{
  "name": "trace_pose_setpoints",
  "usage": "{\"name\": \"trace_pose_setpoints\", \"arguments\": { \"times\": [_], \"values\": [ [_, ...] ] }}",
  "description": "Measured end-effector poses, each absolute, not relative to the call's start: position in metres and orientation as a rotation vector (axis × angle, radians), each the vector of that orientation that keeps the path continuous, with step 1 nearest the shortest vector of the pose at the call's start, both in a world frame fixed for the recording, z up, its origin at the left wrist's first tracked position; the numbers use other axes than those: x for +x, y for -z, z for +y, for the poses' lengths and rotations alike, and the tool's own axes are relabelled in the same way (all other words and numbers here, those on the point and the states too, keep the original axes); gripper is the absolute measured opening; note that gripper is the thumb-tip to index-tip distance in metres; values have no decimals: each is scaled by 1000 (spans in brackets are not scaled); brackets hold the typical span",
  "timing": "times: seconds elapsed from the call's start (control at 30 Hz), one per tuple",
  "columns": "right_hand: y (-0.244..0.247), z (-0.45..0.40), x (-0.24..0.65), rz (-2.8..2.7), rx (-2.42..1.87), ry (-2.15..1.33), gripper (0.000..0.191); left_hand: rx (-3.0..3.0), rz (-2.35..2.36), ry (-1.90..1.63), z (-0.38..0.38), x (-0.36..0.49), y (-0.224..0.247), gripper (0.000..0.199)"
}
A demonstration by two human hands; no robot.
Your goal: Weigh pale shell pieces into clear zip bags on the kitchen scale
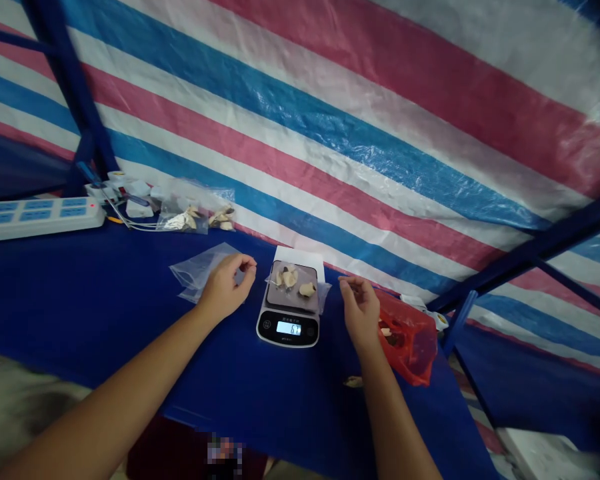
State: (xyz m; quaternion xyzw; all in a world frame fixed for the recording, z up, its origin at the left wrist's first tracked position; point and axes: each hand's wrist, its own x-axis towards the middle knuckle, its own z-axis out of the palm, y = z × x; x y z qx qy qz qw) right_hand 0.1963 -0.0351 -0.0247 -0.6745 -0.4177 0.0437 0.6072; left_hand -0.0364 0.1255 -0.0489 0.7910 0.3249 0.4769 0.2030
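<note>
A white digital scale [288,328] stands on the blue table, its lit display reading 6.7. On its platform lies a clear bag [307,275] with pale dried pieces [287,276] in or on it. Left of the scale, my left hand [230,283] hovers with curled fingers, thumb near the fingertips, and nothing visible in it. Flat clear bags [194,272] lie beside and partly behind that hand. My right hand [361,307] is right of the scale, fingers bent and apart from the thumb, holding nothing visible. A red plastic bag [416,343] with pieces inside sits just beyond it.
A white power strip [40,219] lies at the far left, near cables and small white items [139,208]. Filled clear bags [185,217] rest at the table's back edge. One loose piece [353,381] lies near my right forearm. Striped sheeting [300,147] hangs behind the blue table [220,393].
</note>
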Motion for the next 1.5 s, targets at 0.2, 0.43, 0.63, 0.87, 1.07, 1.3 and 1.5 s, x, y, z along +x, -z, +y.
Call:
{"name": "trace_pose_setpoints", "arguments": {
  "times": [0.2, 0.43, 0.63, 0.87, 1.07, 1.3, 1.5],
  "values": [
    [22, -41, 208, -953, -1619, 30, 28, 2181, 946, -1320, 125, -36, 48, 16],
    [21, -43, 201, -1244, -1728, 265, 20, 2197, 933, -1353, 128, -37, 52, 14],
    [21, -43, 193, -1406, -1700, 399, 15, 2197, 940, -1388, 128, -37, 50, 13],
    [23, -40, 190, -1502, -1693, 435, 11, 2174, 958, -1370, 127, -37, 47, 14],
    [27, -39, 188, -1575, -1705, 403, 13, 2176, 944, -1376, 127, -37, 47, 13],
    [28, -38, 186, -1584, -1761, 360, 13, 2188, 959, -1362, 127, -38, 45, 14],
    [31, -37, 187, -1581, -1768, 339, 12, 2186, 961, -1371, 125, -38, 43, 15]
  ]
}}
